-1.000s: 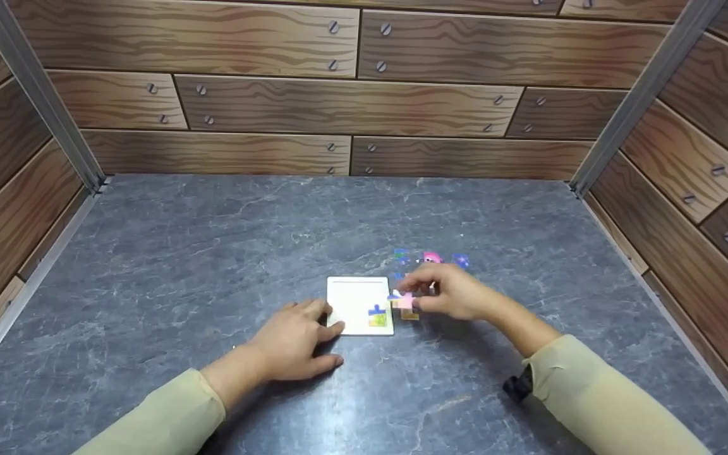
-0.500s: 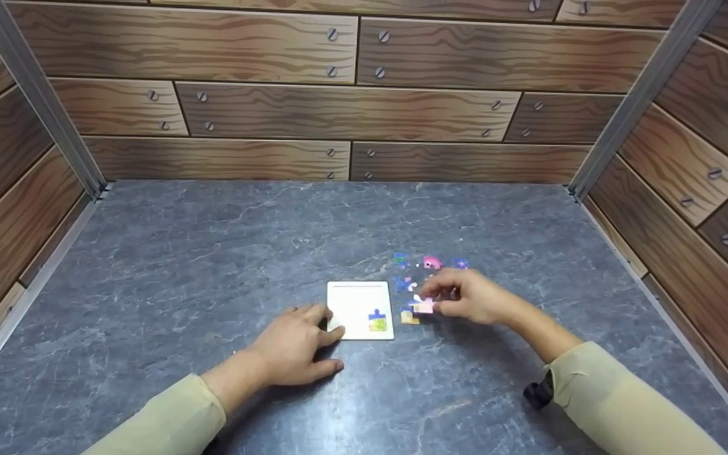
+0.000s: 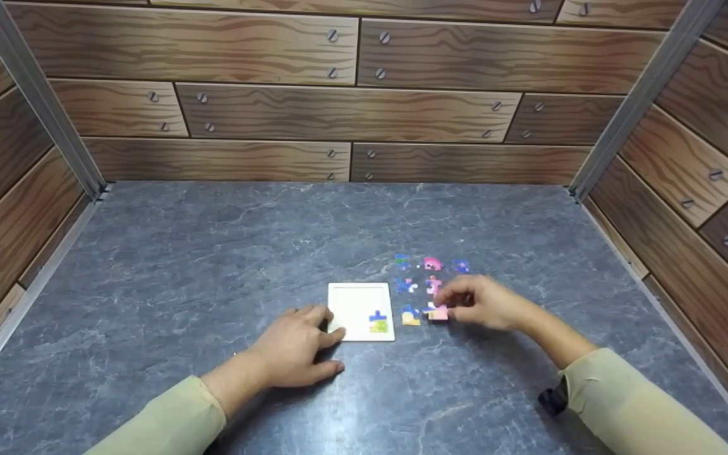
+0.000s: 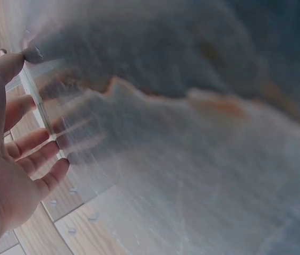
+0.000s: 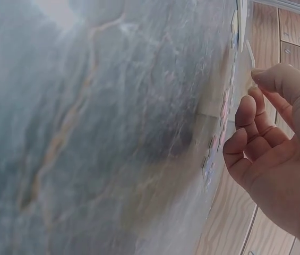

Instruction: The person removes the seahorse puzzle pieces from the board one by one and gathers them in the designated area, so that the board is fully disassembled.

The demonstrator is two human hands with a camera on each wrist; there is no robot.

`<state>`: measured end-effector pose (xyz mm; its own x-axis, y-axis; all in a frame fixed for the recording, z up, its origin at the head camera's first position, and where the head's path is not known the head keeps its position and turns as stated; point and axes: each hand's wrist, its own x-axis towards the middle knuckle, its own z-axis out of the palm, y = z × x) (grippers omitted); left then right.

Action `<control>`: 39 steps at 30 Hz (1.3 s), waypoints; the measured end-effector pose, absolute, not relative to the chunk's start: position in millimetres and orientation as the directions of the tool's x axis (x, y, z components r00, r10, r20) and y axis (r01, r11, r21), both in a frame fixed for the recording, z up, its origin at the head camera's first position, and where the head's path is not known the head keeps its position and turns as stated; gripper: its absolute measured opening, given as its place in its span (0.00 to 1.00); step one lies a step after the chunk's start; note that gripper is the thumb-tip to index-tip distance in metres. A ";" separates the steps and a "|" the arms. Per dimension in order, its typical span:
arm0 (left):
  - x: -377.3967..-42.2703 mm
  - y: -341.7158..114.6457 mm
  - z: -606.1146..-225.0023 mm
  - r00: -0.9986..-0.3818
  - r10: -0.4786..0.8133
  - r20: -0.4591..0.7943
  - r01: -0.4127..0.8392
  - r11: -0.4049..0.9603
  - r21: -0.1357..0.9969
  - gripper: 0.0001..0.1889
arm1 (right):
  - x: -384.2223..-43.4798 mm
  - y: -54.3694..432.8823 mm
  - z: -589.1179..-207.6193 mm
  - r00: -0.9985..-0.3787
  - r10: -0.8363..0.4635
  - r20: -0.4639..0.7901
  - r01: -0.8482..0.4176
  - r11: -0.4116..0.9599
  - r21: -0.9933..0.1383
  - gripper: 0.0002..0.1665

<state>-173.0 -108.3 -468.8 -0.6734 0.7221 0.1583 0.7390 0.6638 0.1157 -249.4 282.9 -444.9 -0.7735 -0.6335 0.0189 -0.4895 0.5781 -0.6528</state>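
Note:
My right hand (image 3: pixel 487 302) pinches a pink, white and blue jigsaw piece (image 3: pixel 438 312) between thumb and finger, just above the table. In the right wrist view this piece (image 5: pixel 250 54) is seen edge-on at the fingertips. My left hand (image 3: pixel 291 347) rests with loosely spread fingers on the left edge of a white square puzzle tray (image 3: pixel 352 303). A yellow, green and blue piece (image 3: pixel 378 325) lies in the tray's lower right corner. Between tray and held piece lies a yellow and blue piece (image 3: pixel 410 317) on the table.
More loose pieces lie in rows behind the right hand: a pink one (image 3: pixel 432 263), a blue one with a star (image 3: pixel 461 265), a blue-green one (image 3: pixel 402 260), a blue-pink one (image 3: pixel 405 285) and a pink one (image 3: pixel 433 285). Wood-patterned walls (image 3: pixel 351 114) enclose the marbled grey table (image 3: pixel 244 240).
My right hand has moved right and a little nearer with the piece, away from the tray's edge. More loose pieces show behind it. My left hand stays on the tray.

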 end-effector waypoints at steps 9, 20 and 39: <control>-173.4 -108.2 -467.9 -0.679 0.719 0.149 0.734 0.669 0.118 0.28 | -248.0 287.9 -447.7 -0.770 -0.638 -0.020 -0.467 0.585 -0.663 0.15; -173.2 -107.5 -468.7 -0.689 0.712 0.137 0.725 0.677 0.127 0.28 | -250.5 292.7 -452.1 -0.778 -0.627 -0.037 -0.455 0.604 -0.655 0.18; -173.4 -107.6 -469.7 -0.677 0.721 0.150 0.736 0.670 0.102 0.28 | -251.3 293.2 -457.5 -0.786 -0.619 -0.006 -0.477 0.612 -0.631 0.18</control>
<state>-173.4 -107.6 -469.7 -0.6769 0.7207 0.1496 0.7356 0.6696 0.1023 -251.3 293.2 -457.5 -0.7857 -0.6186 -0.0060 -0.4767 0.6116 -0.6314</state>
